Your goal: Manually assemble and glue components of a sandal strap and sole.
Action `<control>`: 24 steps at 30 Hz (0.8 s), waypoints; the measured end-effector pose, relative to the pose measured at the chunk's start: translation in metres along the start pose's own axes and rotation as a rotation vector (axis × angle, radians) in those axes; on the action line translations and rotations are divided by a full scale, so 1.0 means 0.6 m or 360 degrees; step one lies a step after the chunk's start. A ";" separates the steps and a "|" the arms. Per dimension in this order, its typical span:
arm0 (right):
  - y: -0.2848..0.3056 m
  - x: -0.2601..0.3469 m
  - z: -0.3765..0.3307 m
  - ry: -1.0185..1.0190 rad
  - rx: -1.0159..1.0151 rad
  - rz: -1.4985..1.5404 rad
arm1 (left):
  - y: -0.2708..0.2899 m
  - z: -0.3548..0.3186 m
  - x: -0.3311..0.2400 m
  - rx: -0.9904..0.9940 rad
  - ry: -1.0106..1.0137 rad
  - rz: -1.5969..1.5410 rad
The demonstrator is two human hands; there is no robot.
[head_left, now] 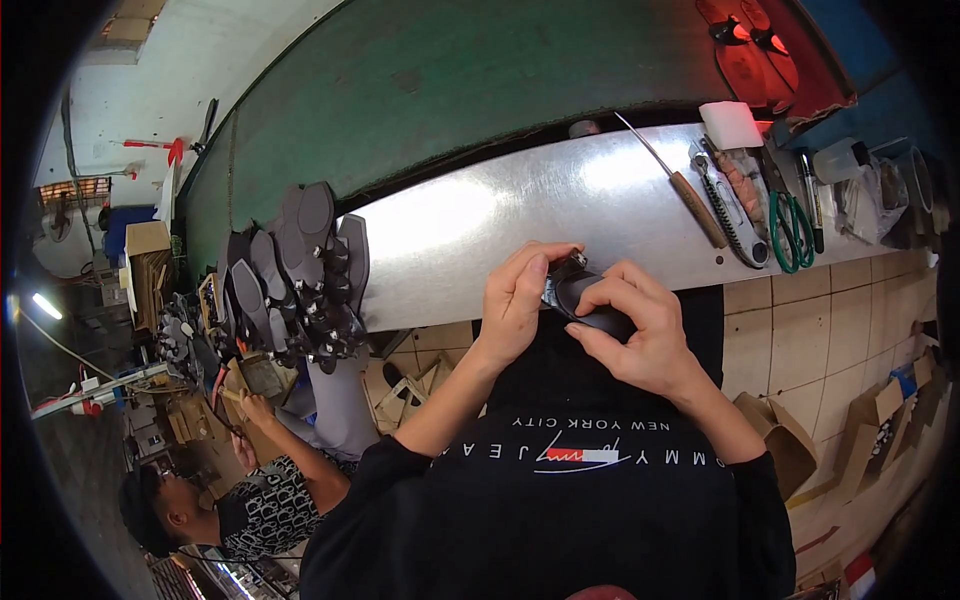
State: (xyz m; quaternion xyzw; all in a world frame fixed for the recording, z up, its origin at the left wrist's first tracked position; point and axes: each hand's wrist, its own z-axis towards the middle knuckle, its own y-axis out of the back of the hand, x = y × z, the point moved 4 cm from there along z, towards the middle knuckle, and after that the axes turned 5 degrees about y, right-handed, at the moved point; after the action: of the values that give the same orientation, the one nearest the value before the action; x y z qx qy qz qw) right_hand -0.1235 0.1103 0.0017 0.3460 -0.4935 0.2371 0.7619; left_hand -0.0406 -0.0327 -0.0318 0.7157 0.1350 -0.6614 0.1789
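A small black shoe part (pixel 580 297) with a shiny dark upper sits between both my hands, just at the near edge of the metal bench top (pixel 480 230). My left hand (pixel 520 300) grips its left end, with the fingers curled over the top. My right hand (pixel 640 325) wraps its right side, with thumb and fingers closed round it. Most of the piece is hidden under my fingers.
A pile of black shoe soles and heels (pixel 290 270) stands at the bench's left end. At the right lie an awl with a wooden handle (pixel 680 185), green-handled scissors (pixel 790 225), a white block (pixel 730 123) and pliers. Another person (pixel 250 490) sits low at my left.
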 end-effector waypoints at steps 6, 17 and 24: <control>-0.008 0.002 -0.005 0.0194 -0.0131 -0.0186 | -0.008 -0.011 -0.006 -0.0162 0.0124 -0.0110; 0.011 0.012 0.003 0.0263 -0.0216 -0.0342 | -0.015 -0.025 -0.009 -0.0025 0.0782 -0.0842; 0.015 -0.003 0.000 0.0168 -0.0070 -0.0304 | 0.007 -0.020 -0.012 0.0132 0.0868 -0.0676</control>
State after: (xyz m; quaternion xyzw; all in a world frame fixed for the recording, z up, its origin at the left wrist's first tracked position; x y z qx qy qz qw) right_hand -0.1307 0.1161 0.0029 0.3618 -0.4225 0.1704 0.8133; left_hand -0.0287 -0.0308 -0.0236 0.8287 0.2966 -0.4733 -0.0346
